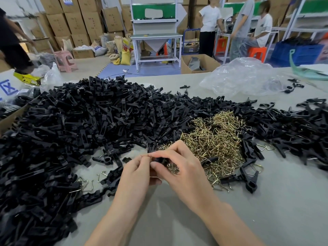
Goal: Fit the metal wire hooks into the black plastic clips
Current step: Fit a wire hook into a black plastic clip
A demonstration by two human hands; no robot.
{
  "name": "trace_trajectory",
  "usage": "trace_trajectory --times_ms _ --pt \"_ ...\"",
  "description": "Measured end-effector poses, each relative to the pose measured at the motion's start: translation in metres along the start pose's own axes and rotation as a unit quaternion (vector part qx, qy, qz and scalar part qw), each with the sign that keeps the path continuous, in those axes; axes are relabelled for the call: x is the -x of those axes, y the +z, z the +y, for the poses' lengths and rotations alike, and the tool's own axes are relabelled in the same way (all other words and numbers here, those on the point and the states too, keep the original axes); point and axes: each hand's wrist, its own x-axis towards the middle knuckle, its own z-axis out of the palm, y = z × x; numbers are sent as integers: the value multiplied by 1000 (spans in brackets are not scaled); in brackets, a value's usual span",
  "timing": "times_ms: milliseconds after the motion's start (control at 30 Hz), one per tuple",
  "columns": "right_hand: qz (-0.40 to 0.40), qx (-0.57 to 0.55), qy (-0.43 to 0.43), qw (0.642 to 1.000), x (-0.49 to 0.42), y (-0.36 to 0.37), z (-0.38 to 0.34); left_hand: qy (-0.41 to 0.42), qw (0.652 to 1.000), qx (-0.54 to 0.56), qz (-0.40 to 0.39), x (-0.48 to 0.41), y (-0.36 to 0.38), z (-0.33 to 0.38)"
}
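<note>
Well, both hands are together just above the grey surface [168, 219], the left hand [136, 167] and right hand [182, 166] each pinching one small black plastic clip [159, 159] in front of the heap of brass-coloured wire hooks [213, 139]. I can't see a hook in the clip. I'd guess a springy wire could skew and pop loose, since the fingertips cover its seat.
</note>
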Motion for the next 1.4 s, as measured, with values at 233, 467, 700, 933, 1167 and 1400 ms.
trace_trajectory --times_ms 233,467,700,933,1167,1400 --pt "-9 -14 18 1000 -2 -1 -4 -117 976 126 -137 3 11 4" --pt "-115 -40 -2 993 -1 4 -4 -163 943 248 -150 4 -2 9" --pt "-152 -128 66 978 -3 -1 -2 -206 927 267 -164 -1 -4 2" --pt "-193 -192 126 954 -8 -6 -2 -237 904 268 -235 0 -5 7" --pt "-212 -104 112 965 -5 -5 -1 -223 923 240 -202 -8 -1 -6" --pt "-207 -89 101 969 -4 -4 -5 -194 938 237 -159 -9 6 -10"
